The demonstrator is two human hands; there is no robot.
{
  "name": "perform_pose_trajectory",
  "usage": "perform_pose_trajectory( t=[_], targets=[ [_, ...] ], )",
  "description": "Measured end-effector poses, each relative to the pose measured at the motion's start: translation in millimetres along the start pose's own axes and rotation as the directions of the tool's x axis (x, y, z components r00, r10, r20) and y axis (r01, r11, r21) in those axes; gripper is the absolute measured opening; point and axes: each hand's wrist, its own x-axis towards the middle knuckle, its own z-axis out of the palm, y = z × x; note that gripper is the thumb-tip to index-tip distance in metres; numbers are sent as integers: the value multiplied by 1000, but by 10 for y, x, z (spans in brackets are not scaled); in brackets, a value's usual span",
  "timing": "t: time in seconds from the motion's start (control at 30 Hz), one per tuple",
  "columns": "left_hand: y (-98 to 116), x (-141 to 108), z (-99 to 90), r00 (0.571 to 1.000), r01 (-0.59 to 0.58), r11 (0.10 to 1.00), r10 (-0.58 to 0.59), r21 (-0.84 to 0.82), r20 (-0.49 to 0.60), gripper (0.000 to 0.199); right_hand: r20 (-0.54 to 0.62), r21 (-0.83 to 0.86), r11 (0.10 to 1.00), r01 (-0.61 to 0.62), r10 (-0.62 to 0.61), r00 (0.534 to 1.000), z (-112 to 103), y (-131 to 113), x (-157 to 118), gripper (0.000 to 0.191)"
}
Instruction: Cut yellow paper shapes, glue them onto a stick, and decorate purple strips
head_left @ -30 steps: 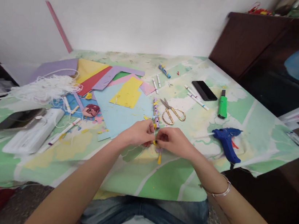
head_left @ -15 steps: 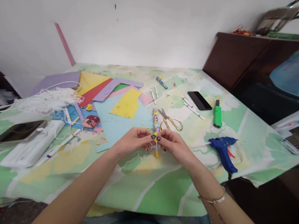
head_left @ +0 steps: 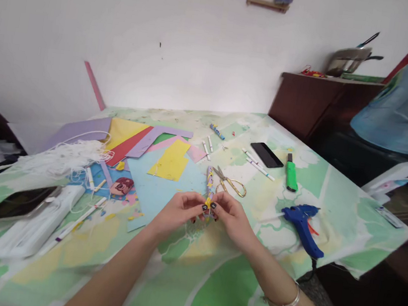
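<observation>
My left hand (head_left: 181, 213) and my right hand (head_left: 232, 218) meet at the near middle of the table, fingertips pinched together. Between them is a small purple-and-yellow craft piece (head_left: 208, 202), mostly hidden by the fingers. Just beyond lies a purple stick with yellow bits (head_left: 210, 176); whether it joins the held piece I cannot tell. Gold-handled scissors (head_left: 229, 179) rest beside it, blades partly apart. A light blue sheet (head_left: 161, 192) and a yellow sheet (head_left: 171, 160) lie to the left of the stick.
At right are a blue glue gun (head_left: 303, 227), a green utility knife (head_left: 291, 173), a black phone (head_left: 267, 155) and several markers (head_left: 258, 169). A blue decorated stick (head_left: 217, 131) lies farther back. Left are tangled white cord (head_left: 72, 155), another phone (head_left: 19, 203) and a white case (head_left: 34, 226).
My view has tilted up, so the table sits lower in the picture. Both hands keep their pinch; the yellow end that stuck out below the fingers no longer shows clearly.
</observation>
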Motion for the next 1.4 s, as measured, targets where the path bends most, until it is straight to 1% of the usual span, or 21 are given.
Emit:
perform_pose_trajectory(
  t=[0.1, 0.23, 0.3, 0.4, 0.47, 0.53, 0.7, 0.87, 1.0, 1.13, 1.3, 1.4],
  targets=[
    [-7, 5, 36, 999, -31, 998, 32, 51, -17, 24, -13, -42, 999, 26, -26, 1000, -22, -16, -27, 15],
    [-41, -25, 82, 992, -117, 985, 122, 123, -31, 20, -4, -107, 992, 64, -65, 998, -42, -50, -81, 3],
    [-56, -55, 97, 982, -167, 973, 178, 159, -56, 18, -15, -211, 971, 116, -122, 992, -42, -69, -109, 7],
    [-65, -107, 111, 967, -204, 950, 233, 235, -104, 16, -23, -398, 889, 226, -256, 967, -25, -91, -143, 15],
    [-63, -141, 118, 961, -217, 944, 251, 248, -117, 14, -14, -453, 848, 276, -316, 949, -3, -101, -162, 15],
    [-63, -173, 127, 956, -237, 948, 266, 211, -123, 14, -18, -477, 830, 287, -336, 942, 23, -106, -178, 15],
    [-100, -225, 133, 954, -254, 961, 268, 112, -138, 13, 8, -512, 812, 279, -321, 947, 65, -93, -206, 16],
    [-161, -243, 119, 959, -231, 966, 246, 112, -140, 11, 60, -564, 773, 290, -312, 948, 65, -83, -234, 17],
    [-193, -250, 119, 962, -227, 968, 241, 112, -131, 9, 70, -593, 755, 279, -297, 952, 67, -87, -268, 18],
    [-215, -242, 115, 961, -236, 967, 247, 96, -122, 10, 63, -604, 760, 239, -253, 965, 74, -103, -294, 18],
    [-224, -238, 109, 971, -211, 977, 211, 8, -114, 11, 68, -577, 792, 200, -197, 978, 75, -134, -311, 16],
    [-221, -244, 116, 974, -199, 980, 197, -7, -112, 12, 67, -559, 809, 179, -171, 983, 72, -136, -319, 16]
  ],
)
